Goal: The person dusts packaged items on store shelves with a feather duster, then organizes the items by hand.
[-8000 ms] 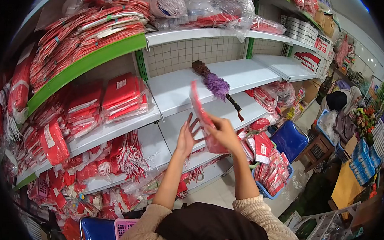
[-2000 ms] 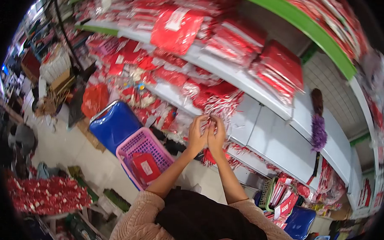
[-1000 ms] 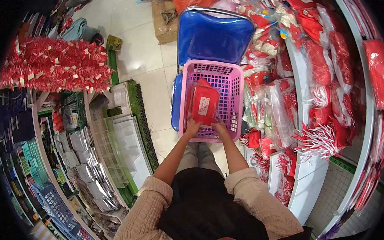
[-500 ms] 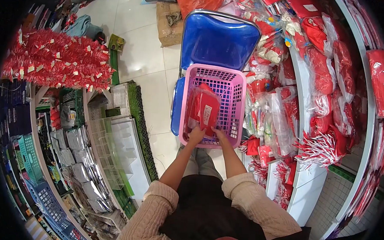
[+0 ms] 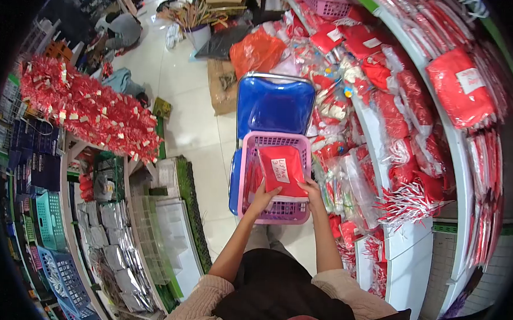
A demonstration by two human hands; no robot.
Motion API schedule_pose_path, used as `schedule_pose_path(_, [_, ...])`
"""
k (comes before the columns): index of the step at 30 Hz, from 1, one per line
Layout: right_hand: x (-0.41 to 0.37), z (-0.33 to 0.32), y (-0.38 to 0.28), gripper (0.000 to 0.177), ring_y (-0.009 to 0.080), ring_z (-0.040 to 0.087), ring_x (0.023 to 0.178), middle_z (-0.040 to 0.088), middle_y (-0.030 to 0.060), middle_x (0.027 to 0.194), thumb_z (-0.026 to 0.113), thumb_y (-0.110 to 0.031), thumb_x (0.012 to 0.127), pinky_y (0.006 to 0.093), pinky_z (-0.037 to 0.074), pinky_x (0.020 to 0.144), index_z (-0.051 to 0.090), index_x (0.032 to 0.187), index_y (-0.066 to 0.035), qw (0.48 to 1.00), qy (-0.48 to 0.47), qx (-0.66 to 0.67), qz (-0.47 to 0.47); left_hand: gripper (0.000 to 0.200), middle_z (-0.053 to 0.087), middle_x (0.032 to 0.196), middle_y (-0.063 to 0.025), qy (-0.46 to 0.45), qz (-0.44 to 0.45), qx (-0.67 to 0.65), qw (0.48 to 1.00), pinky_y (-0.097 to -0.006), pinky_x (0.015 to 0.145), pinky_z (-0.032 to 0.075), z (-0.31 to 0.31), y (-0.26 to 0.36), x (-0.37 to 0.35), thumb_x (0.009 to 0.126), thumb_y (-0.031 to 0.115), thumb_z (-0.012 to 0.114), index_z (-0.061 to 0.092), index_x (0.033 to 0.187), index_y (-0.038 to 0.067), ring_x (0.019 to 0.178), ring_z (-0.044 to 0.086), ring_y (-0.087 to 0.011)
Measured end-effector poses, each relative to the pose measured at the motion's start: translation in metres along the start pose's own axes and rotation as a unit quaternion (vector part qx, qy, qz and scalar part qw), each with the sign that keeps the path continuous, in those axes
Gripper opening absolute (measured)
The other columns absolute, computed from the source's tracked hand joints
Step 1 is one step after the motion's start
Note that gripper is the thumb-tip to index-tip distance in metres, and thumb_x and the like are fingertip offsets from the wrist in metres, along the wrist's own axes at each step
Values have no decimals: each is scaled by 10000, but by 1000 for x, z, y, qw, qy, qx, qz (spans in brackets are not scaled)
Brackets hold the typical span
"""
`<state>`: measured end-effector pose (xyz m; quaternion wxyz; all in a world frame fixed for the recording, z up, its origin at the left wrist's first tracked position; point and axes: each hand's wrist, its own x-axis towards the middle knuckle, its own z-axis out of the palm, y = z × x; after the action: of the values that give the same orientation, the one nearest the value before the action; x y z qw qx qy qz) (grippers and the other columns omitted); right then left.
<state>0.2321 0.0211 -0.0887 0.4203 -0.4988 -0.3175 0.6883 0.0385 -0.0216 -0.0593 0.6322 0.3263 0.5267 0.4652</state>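
A flat red packet (image 5: 293, 181) with a handwritten white label is held over the pink plastic basket (image 5: 303, 142). My left hand (image 5: 263, 198) grips its lower left corner, thumb on top. At the lower right edge, my right hand (image 5: 312, 192) pinches the same packet. More red plastic-wrapped goods (image 5: 254, 178) show inside the basket, left of the packet and partly hidden by it. The basket rests on a blue folding chair (image 5: 275, 103) whose backrest stands behind it.
Red packets (image 5: 461, 89) hang and lie in the shelves on the right. Red tinsel (image 5: 87, 110) hangs at the left above racks of goods. An orange bag (image 5: 256, 50) and a cardboard box (image 5: 220, 90) lie beyond the chair. A crouching person (image 5: 123, 31) is far back left.
The red packet has come up out of the basket toward me, turned slightly, and now lies flatter between both hands. The view has tilted up, showing more of the aisle.
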Motion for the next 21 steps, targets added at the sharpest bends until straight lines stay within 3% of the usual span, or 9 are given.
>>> schedule_pose_path(8, [-67, 11, -133, 431, 162, 556, 1044, 589, 109, 1145, 598, 5, 796, 292, 407, 914, 480, 1210, 22, 981, -13, 81, -177, 555, 531, 1215, -84, -102, 126, -27, 986, -284, 942, 388, 62, 119, -25, 791, 6, 626, 402, 1298, 18, 1110, 495, -156])
schedule_pose_path(13, [-129, -15, -179, 436, 156, 541, 1069, 575, 115, 1162, 594, -15, 819, 286, 433, 875, 453, 1231, 15, 965, 46, 82, -246, 668, 434, 1318, -87, -224, 119, -52, 966, -277, 999, 327, 117, 164, -38, 763, -33, 626, 318, 1355, 7, 1198, 416, -153])
schedule_pose_path(17, [-185, -29, -215, 479, 151, 567, 991, 576, 127, 1137, 600, -76, 848, 279, 436, 873, 407, 1266, 55, 923, 170, 89, -332, 790, 382, 1363, -84, -335, 74, -83, 935, -274, 1022, 290, 167, 184, -51, 708, -84, 635, 244, 1387, 12, 1239, 372, -160])
schedule_pose_path(21, [-243, -51, -234, 473, 137, 568, 969, 582, 117, 1124, 603, -98, 857, 258, 449, 842, 414, 1252, 80, 878, 294, 42, -376, 768, 295, 1425, -101, -464, 65, -146, 872, -317, 1054, 251, 217, 184, -47, 792, 126, 598, 165, 1418, 25, 1294, 319, -200])
